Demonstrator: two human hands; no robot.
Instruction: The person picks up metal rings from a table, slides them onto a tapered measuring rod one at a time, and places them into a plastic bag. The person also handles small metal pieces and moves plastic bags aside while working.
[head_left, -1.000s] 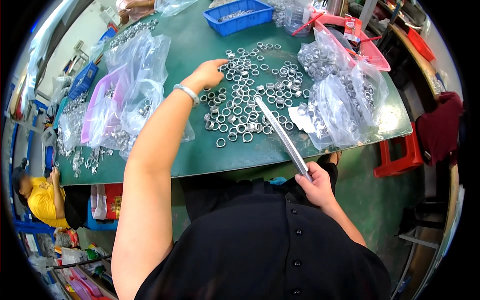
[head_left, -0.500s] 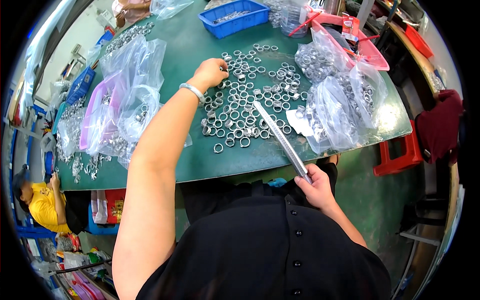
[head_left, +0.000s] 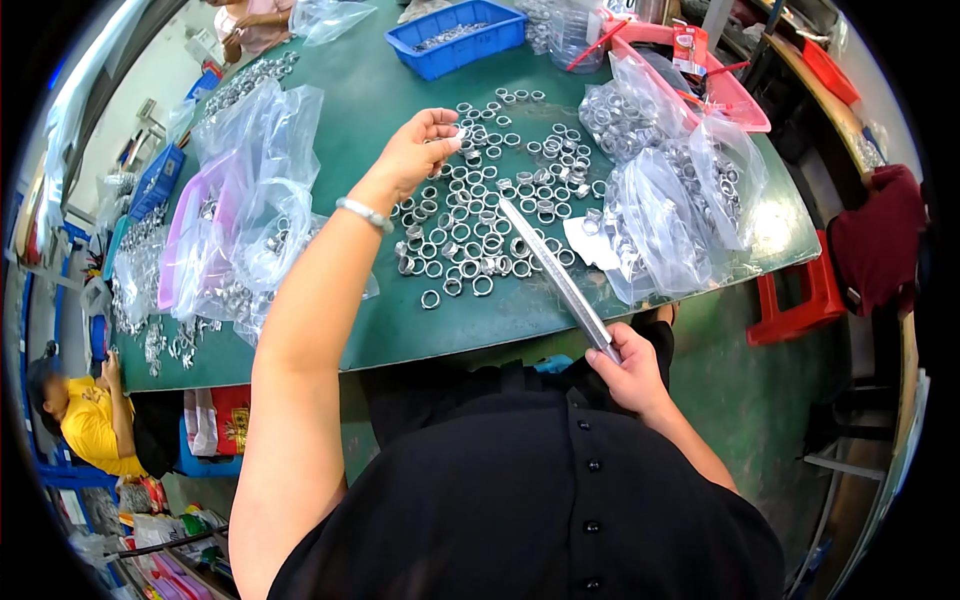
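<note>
Many loose silver-coloured rings (head_left: 490,215) lie spread over the green tabletop in front of me. At the far left edge of this spread is my left hand (head_left: 418,155), palm down. Its fingers and thumb are apart, and I see nothing held between them. A pale bangle (head_left: 365,214) circles that wrist. Close to my body, past the table's front edge, my right hand (head_left: 630,368) is closed on the thick end of a metal ring mandrel (head_left: 560,280). This tapered rod carries scale marks, and its thin tip points up and left over the rings. No ring is on it.
Clear bags of rings (head_left: 660,225) and a pink basket (head_left: 740,100) stand on the right. Far off is a blue tray (head_left: 455,40). Plastic bags and a lilac tray (head_left: 190,240) lie left. A red stool (head_left: 795,305) is beside the table; a person in yellow (head_left: 95,420) sits left.
My left hand has opened from a pinch, its fingers spreading above the far left rings. My right hand and the ring mandrel keep nearly the same pose; the whole view has shifted slightly.
</note>
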